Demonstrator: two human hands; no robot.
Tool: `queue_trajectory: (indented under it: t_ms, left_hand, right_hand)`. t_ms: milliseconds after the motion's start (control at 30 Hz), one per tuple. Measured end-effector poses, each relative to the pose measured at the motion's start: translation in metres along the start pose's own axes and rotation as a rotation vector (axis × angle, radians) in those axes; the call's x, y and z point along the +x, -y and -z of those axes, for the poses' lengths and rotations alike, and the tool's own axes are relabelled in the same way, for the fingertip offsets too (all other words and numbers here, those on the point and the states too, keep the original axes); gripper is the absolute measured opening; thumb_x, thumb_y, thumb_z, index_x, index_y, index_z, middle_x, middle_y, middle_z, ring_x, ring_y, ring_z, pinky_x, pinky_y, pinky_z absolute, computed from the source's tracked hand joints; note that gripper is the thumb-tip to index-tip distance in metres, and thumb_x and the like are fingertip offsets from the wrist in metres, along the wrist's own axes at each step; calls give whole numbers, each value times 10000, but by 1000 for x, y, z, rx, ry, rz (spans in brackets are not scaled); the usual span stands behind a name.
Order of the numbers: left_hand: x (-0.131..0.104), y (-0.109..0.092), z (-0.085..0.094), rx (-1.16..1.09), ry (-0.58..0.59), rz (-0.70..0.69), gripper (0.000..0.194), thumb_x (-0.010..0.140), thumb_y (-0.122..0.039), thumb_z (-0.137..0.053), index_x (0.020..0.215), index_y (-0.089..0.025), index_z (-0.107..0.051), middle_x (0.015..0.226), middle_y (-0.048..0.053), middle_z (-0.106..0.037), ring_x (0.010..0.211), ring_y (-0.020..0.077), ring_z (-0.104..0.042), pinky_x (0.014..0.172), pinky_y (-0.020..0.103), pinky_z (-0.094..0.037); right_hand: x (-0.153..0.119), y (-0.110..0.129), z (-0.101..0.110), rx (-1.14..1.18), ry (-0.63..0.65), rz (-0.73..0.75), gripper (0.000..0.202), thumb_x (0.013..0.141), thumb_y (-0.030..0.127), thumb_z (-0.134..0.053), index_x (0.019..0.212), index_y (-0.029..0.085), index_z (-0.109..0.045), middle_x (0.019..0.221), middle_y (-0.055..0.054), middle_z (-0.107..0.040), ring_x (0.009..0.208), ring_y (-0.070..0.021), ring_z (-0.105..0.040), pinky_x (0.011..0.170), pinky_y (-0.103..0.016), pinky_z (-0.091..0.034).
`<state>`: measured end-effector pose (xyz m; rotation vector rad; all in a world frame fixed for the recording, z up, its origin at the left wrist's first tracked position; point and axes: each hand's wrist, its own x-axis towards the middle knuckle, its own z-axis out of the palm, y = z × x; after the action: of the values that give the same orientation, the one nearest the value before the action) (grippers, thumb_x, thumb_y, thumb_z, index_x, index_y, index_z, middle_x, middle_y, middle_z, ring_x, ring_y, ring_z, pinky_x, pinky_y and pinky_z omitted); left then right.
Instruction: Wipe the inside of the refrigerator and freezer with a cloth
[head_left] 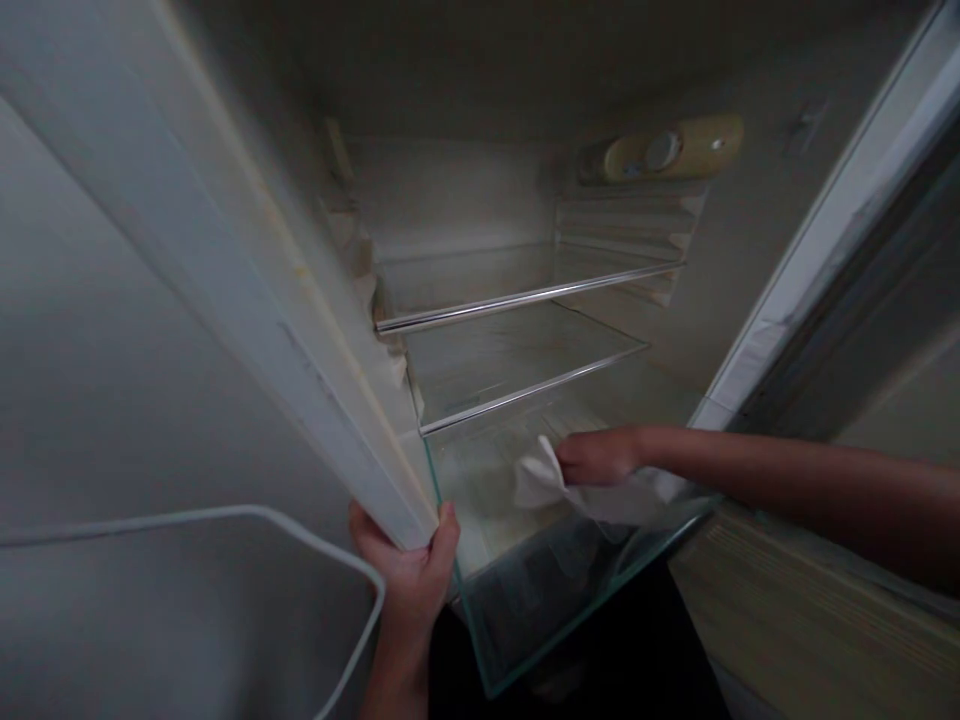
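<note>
My right hand [600, 457], slightly blurred, is closed on a white cloth [541, 480]. The cloth lies bunched under the fingers against a glass shelf [495, 620], and part of it trails to the right. This shelf sticks out past the front of the fridge, tilted in the view, with a greenish edge. At the lower left, my left hand [409, 565] is wrapped round the front edge of the fridge wall [360, 430]. Its thumb is beside the glass shelf's left edge; whether it touches the glass I cannot tell.
Two more shelves with shiny front trims, an upper trim [525, 298] and a lower trim [532, 390], span the dim interior. A yellowed control housing with a dial [663, 150] sits on the right wall. A white cable [247, 511] crosses the lower left. The fridge door [847, 600] stands open right.
</note>
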<state>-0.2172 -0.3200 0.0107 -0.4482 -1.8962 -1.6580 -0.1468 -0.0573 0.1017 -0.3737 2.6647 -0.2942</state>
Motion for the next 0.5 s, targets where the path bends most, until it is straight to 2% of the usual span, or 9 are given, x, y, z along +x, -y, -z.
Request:
queue_trajectory:
  t_ms: [33, 100, 167, 233, 300, 367, 433, 500]
  left_hand:
    - [0, -1, 0, -8, 5, 6, 678, 656, -352, -832, 1226, -223, -488, 1047, 50, -558, 923, 210, -608, 879, 365, -551]
    - [0, -3, 0, -10, 21, 11, 653, 666, -352, -829, 1214, -226, -496, 1027, 51, -564, 900, 207, -610, 855, 356, -557]
    - [0, -3, 1, -4, 27, 0, 704, 661, -350, -835, 1257, -212, -486, 1078, 73, -578, 965, 221, -620, 907, 365, -544]
    - [-1, -2, 1, 4, 34, -13, 765, 665, -343, -837, 1317, -202, -463, 1154, 103, -582, 1054, 239, -621, 971, 376, -519]
    - [-1, -1, 2, 6, 39, -14, 786, 679, -341, -829, 1350, -199, -444, 1176, 109, -587, 1072, 243, -626, 983, 381, -513]
    - [-1, -1, 2, 17, 37, -15, 784, 679, -343, -828, 1345, -185, -445, 1144, 96, -599, 1029, 236, -640, 951, 375, -525]
    - [-1, -2, 2, 32, 25, -24, 746, 670, -355, -830, 1299, -173, -470, 1082, 74, -604, 963, 220, -645, 900, 355, -539]
    - [-1, -3, 2, 47, 6, -26, 690, 675, -369, -824, 1251, -178, -495, 1047, 65, -597, 936, 211, -640, 869, 338, -544]
  right_hand:
    - [19, 5, -2, -107, -116, -1, 366, 976, 217, -408, 1087, 71, -723, 1118, -191, -731, 1022, -274, -703, 879, -362, -544]
    - [54, 10, -12, -356, -342, 139, 397, 978, 177, -414, 1284, 55, -635, 1411, -225, -580, 1316, -312, -558, 1058, -410, -472]
    - [87, 7, -25, -572, -423, 323, 466, 973, 161, -428, 1408, 36, -535, 1597, -210, -362, 1498, -311, -327, 1194, -422, -344]
    - [117, 0, -34, -702, -411, 388, 520, 970, 140, -402, 1472, 17, -461, 1648, -181, -263, 1540, -284, -229, 1247, -390, -263]
    - [144, -9, -34, -750, -413, 349, 563, 970, 112, -352, 1522, 8, -385, 1657, -170, -242, 1539, -259, -237, 1261, -361, -230]
    - [166, -18, -26, -758, -432, 321, 566, 982, 95, -288, 1538, 4, -347, 1652, -179, -250, 1541, -249, -229, 1270, -370, -195]
    - [179, -27, -12, -733, -434, 337, 549, 992, 65, -225, 1514, 35, -393, 1615, -172, -344, 1538, -229, -230, 1273, -397, -158]
    - [181, -38, 0, -658, -419, 362, 528, 1005, 56, -211, 1466, 85, -466, 1532, -140, -481, 1513, -205, -280, 1271, -415, -140]
